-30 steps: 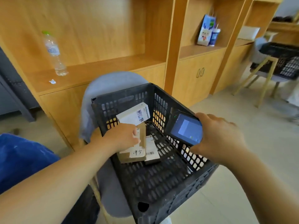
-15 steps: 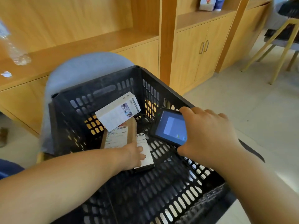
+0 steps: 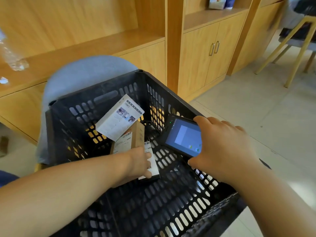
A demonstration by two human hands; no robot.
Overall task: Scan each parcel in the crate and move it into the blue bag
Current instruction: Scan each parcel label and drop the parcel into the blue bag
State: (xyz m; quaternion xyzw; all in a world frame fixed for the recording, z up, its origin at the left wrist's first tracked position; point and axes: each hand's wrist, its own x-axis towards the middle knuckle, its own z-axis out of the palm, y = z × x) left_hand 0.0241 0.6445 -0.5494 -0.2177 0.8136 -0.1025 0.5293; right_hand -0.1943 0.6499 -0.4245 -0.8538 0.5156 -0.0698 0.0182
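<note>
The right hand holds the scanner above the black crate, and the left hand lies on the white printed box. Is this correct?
Not quite. In the head view the left hand lies on the flat labelled parcel, not the white printed box, which sits untouched behind it. The right hand does hold the scanner above the black crate.

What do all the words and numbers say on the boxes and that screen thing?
No text here reads clearly.
On the white box: tiny print beside pictures, too small.
On the brown parcel: label print and barcode, blurred.
On the flat parcel: barcodes, print blurred.
On the handheld scanner: screen shows no readable words.
On the packets up on the shelf: blurred.
</note>
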